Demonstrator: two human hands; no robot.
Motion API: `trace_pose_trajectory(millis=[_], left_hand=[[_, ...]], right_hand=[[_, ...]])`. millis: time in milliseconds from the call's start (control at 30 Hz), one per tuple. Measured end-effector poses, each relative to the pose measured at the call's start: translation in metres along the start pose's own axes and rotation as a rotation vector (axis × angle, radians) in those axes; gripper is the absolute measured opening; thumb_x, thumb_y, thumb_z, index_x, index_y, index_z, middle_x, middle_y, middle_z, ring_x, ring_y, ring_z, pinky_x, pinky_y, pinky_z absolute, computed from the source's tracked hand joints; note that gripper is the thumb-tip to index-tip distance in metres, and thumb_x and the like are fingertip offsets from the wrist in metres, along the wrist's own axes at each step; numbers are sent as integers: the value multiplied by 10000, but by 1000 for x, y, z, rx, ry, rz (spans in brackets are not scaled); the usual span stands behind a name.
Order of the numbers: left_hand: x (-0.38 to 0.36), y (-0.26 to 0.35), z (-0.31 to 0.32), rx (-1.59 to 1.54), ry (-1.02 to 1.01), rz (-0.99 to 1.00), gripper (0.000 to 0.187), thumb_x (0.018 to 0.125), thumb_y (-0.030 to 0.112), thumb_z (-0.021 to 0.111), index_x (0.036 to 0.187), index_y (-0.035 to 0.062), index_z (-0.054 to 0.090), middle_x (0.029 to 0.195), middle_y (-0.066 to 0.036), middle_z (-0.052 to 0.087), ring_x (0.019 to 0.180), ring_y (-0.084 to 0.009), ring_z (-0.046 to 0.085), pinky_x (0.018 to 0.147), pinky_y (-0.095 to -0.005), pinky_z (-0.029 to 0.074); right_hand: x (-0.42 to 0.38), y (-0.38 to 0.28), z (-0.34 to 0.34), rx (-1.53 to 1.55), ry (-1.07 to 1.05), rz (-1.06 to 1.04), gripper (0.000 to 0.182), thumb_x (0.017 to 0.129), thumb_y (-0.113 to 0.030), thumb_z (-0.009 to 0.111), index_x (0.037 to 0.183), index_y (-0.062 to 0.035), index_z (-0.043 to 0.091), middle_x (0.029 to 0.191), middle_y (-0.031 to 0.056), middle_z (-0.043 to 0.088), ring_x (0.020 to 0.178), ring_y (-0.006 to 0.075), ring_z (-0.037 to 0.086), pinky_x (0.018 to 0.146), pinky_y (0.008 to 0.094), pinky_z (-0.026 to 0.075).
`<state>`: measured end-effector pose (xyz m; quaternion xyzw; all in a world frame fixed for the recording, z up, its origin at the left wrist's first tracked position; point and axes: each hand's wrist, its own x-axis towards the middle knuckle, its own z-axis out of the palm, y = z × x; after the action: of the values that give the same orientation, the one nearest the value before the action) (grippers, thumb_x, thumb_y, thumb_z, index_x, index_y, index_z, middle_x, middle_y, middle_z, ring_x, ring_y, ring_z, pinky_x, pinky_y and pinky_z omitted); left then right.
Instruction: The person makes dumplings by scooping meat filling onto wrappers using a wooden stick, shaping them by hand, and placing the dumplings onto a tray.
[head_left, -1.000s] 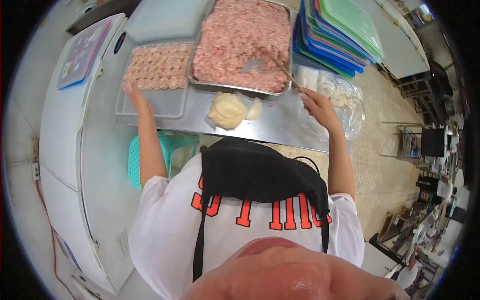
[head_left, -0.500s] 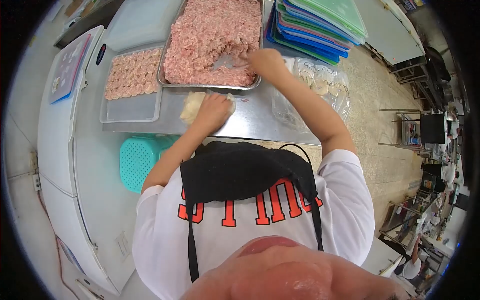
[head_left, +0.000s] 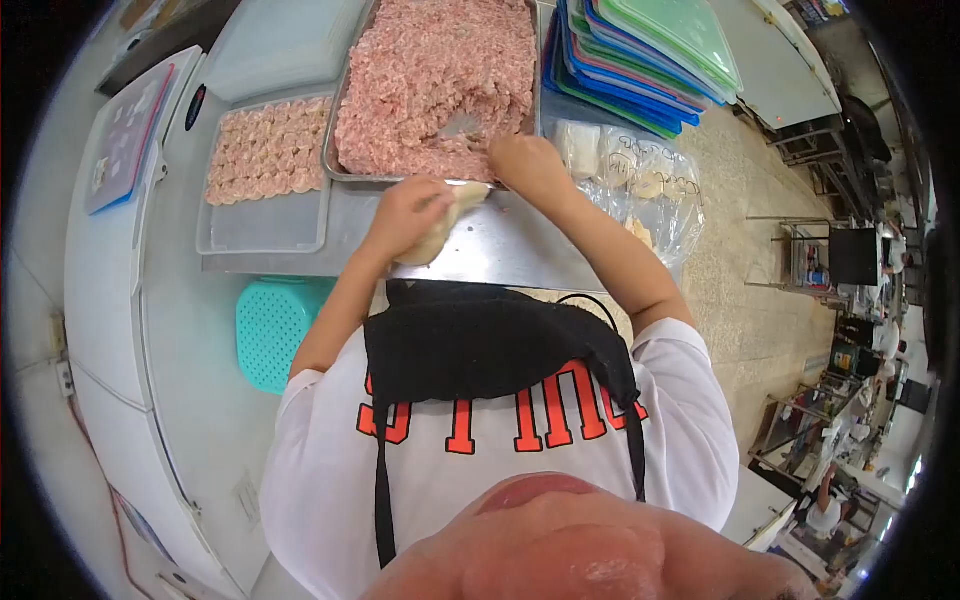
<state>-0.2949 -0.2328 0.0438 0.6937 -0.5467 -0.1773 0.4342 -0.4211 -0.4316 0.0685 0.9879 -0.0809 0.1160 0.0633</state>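
My left hand [head_left: 408, 214] is curled around pale dumpling wrappers [head_left: 438, 240], held tilted at the near edge of a metal tray [head_left: 331, 150]. Ground meat [head_left: 430, 75] fills that tray, with a hollow scooped out near its front right. Over the tray's front right edge, my right hand [head_left: 528, 165] is closed with its fingertips turned toward the meat and wrappers. Whatever it may hold is hidden. To the left, rows of filled dumplings [head_left: 265, 150] sit in a clear plastic container [head_left: 265, 235], whose near part is bare.
Right of the tray lie clear plastic bags [head_left: 655, 185] with wrappers inside. Behind them rises a stack of coloured plastic lids [head_left: 640, 60]. A teal perforated basket [head_left: 270, 335] is below the steel table's [head_left: 500, 245] front edge. A white fridge [head_left: 110, 260] stands at left.
My left hand has moved up toward the tray, lifting and tilting the wrappers off the table. My right hand has come down from the meat hollow to the tray's front edge, nearer the left.
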Motion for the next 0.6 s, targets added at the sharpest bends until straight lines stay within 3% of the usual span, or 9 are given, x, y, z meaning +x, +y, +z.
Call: trace_pose_trajectory(millis=[67, 133, 233, 267, 400, 467, 500, 567, 600], left_hand=[[-2, -17, -23, -185, 18, -117, 201, 893, 219, 568, 901, 43, 663, 948, -70, 655, 960, -208, 604, 850, -365, 472], [0, -39, -42, -1186, 151, -308, 218, 914, 177, 572, 1056, 18, 618, 1101, -76, 620, 1026, -207, 602, 870, -374, 503], [10, -48, -71, -1518, 304, -412, 283, 922, 121, 562, 1173, -8, 541, 1187, -110, 580, 1064, -220, 596, 911, -368, 500], [10, -46, -76, -1369, 298, -268, 296, 924, 87, 553, 1202, -10, 520, 1175, -120, 587, 1087, -221, 588, 936, -363, 491], [36, -62, -91, -1271, 444, -316, 332, 921, 64, 538, 1242, -9, 491, 1193, -122, 582, 1084, -230, 587, 948, -379, 478], [51, -62, -93, -1283, 489, -349, 327, 926, 71, 525, 1241, -11, 489, 1198, -126, 577, 1091, -240, 580, 954, -390, 472], [58, -63, -93, -1290, 550, -382, 324, 930, 78, 512, 1240, -13, 487, 1203, -130, 573, 1099, -250, 573, 960, -401, 466], [77, -76, -78, -1376, 485, -403, 333, 933, 91, 503, 1247, -17, 475, 1208, -138, 566, 1104, -262, 566, 966, -406, 458], [84, -79, -70, -1457, 420, -423, 343, 936, 104, 495, 1254, -22, 463, 1214, -146, 558, 1109, -274, 560, 973, -410, 450]], right_hand=[[-2, -6, 8, 8, -38, 65, 125, 735, -118, 548, 690, -56, 647, 667, 142, 649, 629, 278, 663, 542, 399, 524], [-5, -13, 1, 26, -53, 97, 128, 738, -117, 543, 690, -50, 641, 675, 152, 647, 638, 287, 660, 550, 403, 519], [-6, -26, -4, 118, -44, 140, 138, 747, -116, 532, 695, -37, 632, 695, 173, 644, 665, 311, 655, 574, 418, 513], [-7, -30, -6, 193, -22, 152, 144, 752, -115, 525, 701, -29, 629, 707, 184, 642, 683, 326, 652, 591, 429, 511], [-2, -48, -8, 250, -77, 267, 205, 824, -149, 508, 746, -8, 635, 731, 196, 641, 710, 364, 640, 625, 456, 501], [-4, -40, -9, 569, -191, 469, 258, 894, -214, 512, 815, -10, 649, 720, 190, 637, 705, 343, 645, 634, 449, 486], [-1, -40, -16, 566, -192, 469, 258, 894, -214, 512, 815, -10, 649, 720, 190, 637, 705, 343, 645, 634, 449, 486], [5, -42, -34, 852, -72, 538, 291, 919, -281, 534, 904, -24, 668, 694, 170, 623, 654, 289, 622, 620, 402, 466], [10, -35, -32, 855, -119, 612, 289, 917, -289, 551, 945, -31, 678, 680, 143, 610, 633, 220, 580, 614, 360, 450]])
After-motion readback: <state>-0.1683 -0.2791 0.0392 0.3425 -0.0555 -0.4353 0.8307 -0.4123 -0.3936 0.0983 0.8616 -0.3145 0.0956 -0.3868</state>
